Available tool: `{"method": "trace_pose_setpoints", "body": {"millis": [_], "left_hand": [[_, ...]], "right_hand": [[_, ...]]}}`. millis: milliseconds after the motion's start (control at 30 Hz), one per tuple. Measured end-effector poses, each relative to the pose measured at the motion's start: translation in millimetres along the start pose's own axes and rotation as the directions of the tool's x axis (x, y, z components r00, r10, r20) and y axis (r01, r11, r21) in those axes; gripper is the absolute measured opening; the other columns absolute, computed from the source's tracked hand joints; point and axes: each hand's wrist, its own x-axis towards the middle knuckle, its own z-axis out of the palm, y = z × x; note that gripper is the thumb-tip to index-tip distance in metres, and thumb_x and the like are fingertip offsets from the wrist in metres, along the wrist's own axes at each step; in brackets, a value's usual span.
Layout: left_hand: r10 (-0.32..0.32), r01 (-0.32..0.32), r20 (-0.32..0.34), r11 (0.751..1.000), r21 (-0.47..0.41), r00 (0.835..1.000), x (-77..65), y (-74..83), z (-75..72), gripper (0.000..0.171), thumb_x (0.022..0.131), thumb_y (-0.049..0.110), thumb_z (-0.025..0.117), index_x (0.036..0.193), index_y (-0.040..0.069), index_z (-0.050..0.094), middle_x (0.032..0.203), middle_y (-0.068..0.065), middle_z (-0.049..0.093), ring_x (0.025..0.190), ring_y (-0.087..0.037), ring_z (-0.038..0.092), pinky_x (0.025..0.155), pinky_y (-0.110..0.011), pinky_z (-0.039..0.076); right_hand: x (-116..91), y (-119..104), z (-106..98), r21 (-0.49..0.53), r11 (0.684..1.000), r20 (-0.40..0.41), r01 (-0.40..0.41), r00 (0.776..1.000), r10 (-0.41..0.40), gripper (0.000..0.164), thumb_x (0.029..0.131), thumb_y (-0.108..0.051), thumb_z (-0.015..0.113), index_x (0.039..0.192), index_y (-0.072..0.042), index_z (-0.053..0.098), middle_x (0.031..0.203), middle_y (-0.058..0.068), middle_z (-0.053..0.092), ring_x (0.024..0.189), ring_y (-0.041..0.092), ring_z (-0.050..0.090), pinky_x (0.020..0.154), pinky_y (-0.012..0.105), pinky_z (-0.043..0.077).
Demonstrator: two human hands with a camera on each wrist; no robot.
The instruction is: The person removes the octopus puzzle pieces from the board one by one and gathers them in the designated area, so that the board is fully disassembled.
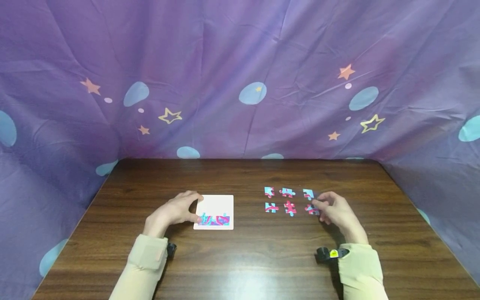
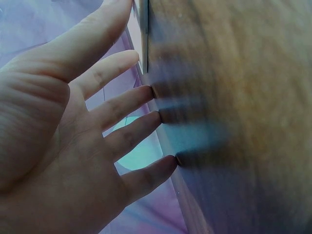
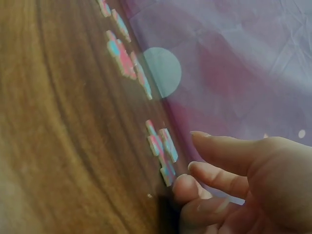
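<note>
A white square puzzle tray (image 1: 214, 205) lies left of the middle of the table, with a strip of joined turquoise, pink and purple pieces (image 1: 214, 220) along its near side. My left hand (image 1: 176, 211) rests at the tray's left edge, thumb and index finger spread over its corners. In the left wrist view the other fingers (image 2: 131, 139) stretch out with their tips at the tabletop. My right hand (image 1: 337, 213) hovers by the rightmost loose pieces, its fingers loosely bent. Its fingertips overlap the near right puzzle piece (image 1: 309, 209), just below the far right puzzle piece (image 1: 308, 193).
More loose pink and blue pieces stand in two rows: a far left piece (image 1: 269, 191), a far middle piece (image 1: 287, 192), a near left piece (image 1: 271, 208) and a near middle piece (image 1: 290, 208). A purple cloth (image 1: 225, 50) hangs behind the brown wooden table (image 1: 240, 254).
</note>
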Motion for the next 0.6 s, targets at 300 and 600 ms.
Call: {"method": "trace_pose_setpoints", "body": {"millis": [300, 600], "left_hand": [[0.001, -0.001, 0.004, 1.0, 0.003, 1.0, -0.7, 0.4, 0.7, 0.068, 0.083, 0.029, 0.078, 0.141, 0.01, 0.049, 0.151, -0.017, 0.037, 0.139, -0.04, 0.028, 0.109, -0.064, 0.026], [0.002, -0.002, 0.002, 1.0, 0.006, 1.0, -0.7, 0.2, 0.7, 0.068, 0.083, 0.03, 0.078, 0.141, 0.011, 0.049, 0.151, -0.017, 0.037, 0.139, -0.041, 0.029, 0.106, -0.069, 0.024]], "right_hand": [[-2.2, -8.6, 0.8, 0.002, 1.0, -0.006, 0.005, 1.0, -0.005, 0.033, 0.099, -0.022, 0.057, 0.114, 0.007, 0.053, 0.078, 0.012, 0.056, 0.052, 0.013, 0.051, 0.042, 0.027, 0.043], [-5.0, -31.6, 5.7, 0.095, 0.993, 0.012, 0.076, 0.997, -0.077, 0.034, 0.1, -0.019, 0.056, 0.117, 0.011, 0.051, 0.082, 0.011, 0.054, 0.055, 0.012, 0.051, 0.045, 0.026, 0.046]]}}
